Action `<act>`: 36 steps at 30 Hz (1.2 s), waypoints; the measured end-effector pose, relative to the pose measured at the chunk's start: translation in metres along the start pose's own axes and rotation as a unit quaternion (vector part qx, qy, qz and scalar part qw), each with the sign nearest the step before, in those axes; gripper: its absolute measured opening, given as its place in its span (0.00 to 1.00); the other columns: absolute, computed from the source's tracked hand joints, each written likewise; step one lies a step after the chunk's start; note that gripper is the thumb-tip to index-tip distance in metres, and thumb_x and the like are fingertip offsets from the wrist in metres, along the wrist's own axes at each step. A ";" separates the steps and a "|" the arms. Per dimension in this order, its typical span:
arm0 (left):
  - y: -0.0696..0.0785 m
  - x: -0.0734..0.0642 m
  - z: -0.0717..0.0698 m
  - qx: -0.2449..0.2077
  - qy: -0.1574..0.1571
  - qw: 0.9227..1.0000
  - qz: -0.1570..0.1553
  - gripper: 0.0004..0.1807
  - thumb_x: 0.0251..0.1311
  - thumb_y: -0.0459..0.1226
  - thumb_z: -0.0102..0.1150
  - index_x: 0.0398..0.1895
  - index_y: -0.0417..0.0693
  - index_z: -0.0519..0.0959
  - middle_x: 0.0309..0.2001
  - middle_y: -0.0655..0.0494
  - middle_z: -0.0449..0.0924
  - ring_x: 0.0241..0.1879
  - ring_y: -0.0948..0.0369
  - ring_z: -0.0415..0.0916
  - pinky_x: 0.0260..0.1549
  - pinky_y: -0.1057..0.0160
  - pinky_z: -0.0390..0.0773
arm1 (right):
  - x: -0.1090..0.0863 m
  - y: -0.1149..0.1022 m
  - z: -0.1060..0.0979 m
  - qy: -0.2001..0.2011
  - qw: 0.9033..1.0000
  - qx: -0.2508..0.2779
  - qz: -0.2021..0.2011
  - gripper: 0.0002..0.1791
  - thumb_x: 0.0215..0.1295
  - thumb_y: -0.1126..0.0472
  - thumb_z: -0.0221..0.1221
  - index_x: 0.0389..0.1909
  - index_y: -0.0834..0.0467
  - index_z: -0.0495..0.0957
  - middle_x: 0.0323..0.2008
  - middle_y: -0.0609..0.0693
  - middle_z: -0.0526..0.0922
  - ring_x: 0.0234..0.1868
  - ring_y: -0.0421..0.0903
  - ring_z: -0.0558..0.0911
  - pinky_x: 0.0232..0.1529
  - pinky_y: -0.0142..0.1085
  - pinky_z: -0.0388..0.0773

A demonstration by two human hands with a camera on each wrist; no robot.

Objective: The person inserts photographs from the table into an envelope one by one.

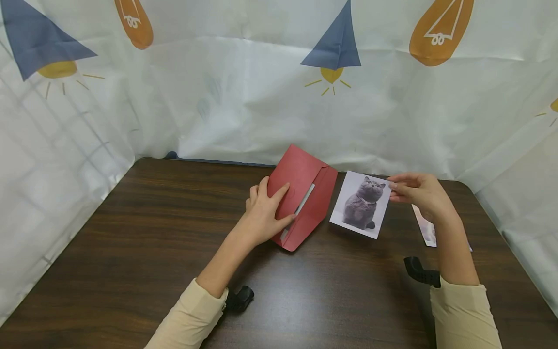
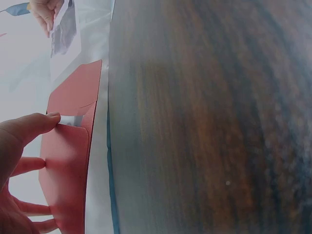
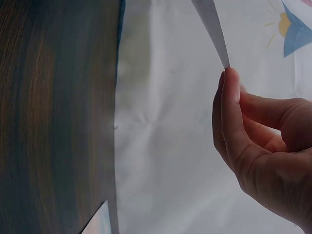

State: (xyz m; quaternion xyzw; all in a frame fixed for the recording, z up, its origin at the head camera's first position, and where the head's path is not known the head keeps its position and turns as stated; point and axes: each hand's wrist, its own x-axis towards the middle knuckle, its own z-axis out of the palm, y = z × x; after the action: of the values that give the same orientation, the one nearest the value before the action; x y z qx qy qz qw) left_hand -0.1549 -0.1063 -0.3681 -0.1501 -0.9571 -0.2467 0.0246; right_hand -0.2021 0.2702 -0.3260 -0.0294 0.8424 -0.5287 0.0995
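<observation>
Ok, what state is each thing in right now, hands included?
Red envelope: flap open
White insert: partly showing at the envelope's opening
Cat picture: raised off the table, printed side showing
Second card: lying flat, partly hidden
Left hand: resting on the envelope
Right hand: pinching the cat picture's edge

White backdrop (image 1: 244, 106) behind brown table (image 1: 131, 252)

Dark wood-grain table (image 1: 131, 242), a partly hidden card (image 1: 425, 228) on its right.
</observation>
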 end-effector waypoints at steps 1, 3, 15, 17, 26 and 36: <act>0.000 0.000 0.000 0.000 0.000 1.000 -0.001 0.41 0.68 0.49 0.70 0.81 0.51 0.66 0.81 0.32 0.48 0.74 0.33 0.52 0.63 0.32 0.68 | 0.000 0.000 0.000 -0.001 1.000 0.000 0.000 0.24 0.80 0.63 0.57 0.66 0.77 0.70 0.40 0.32 0.82 0.36 0.33 0.88 0.45 0.29 0.85; 0.000 0.000 0.001 0.001 0.000 1.000 -0.001 0.41 0.68 0.49 0.70 0.81 0.51 0.66 0.81 0.32 0.48 0.74 0.34 0.52 0.63 0.32 0.68 | 0.000 -0.002 0.001 -0.003 1.000 0.000 -0.001 0.24 0.80 0.63 0.57 0.67 0.77 0.70 0.41 0.33 0.82 0.36 0.33 0.88 0.46 0.29 0.85; 0.002 -0.002 0.001 -0.006 0.007 1.000 0.009 0.42 0.66 0.48 0.71 0.80 0.51 0.67 0.80 0.33 0.49 0.74 0.35 0.52 0.62 0.33 0.69 | 0.000 -0.010 0.008 -0.021 1.000 0.016 -0.005 0.23 0.81 0.67 0.54 0.66 0.80 0.68 0.42 0.40 0.81 0.37 0.35 0.89 0.46 0.31 0.85; 0.002 -0.002 0.001 -0.006 0.009 1.000 0.010 0.42 0.66 0.48 0.71 0.80 0.51 0.67 0.80 0.33 0.49 0.74 0.35 0.53 0.62 0.33 0.69 | 0.000 -0.011 0.010 -0.024 0.999 0.023 -0.006 0.23 0.80 0.67 0.55 0.66 0.80 0.68 0.41 0.41 0.82 0.36 0.35 0.89 0.46 0.31 0.86; 0.005 -0.003 0.001 -0.010 0.018 1.000 0.019 0.41 0.66 0.47 0.72 0.79 0.50 0.68 0.79 0.33 0.50 0.72 0.35 0.55 0.61 0.34 0.70 | 0.000 -0.013 0.019 -0.034 0.999 0.014 -0.019 0.23 0.80 0.66 0.56 0.66 0.80 0.69 0.40 0.39 0.84 0.37 0.36 0.89 0.44 0.31 0.86; 0.007 -0.004 0.001 -0.006 0.024 0.999 0.030 0.40 0.65 0.47 0.72 0.78 0.49 0.70 0.79 0.32 0.51 0.71 0.34 0.56 0.60 0.33 0.71 | 0.002 -0.015 0.027 -0.043 0.999 0.023 -0.016 0.22 0.79 0.68 0.57 0.65 0.81 0.70 0.39 0.43 0.85 0.36 0.37 0.89 0.43 0.31 0.86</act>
State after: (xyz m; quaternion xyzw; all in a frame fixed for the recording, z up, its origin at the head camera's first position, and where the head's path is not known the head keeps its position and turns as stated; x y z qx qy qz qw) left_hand -0.1491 -0.1010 -0.3661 -0.1732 -0.9498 -0.2548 0.0539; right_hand -0.1990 0.2392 -0.3246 -0.0633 0.8247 -0.5473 0.1279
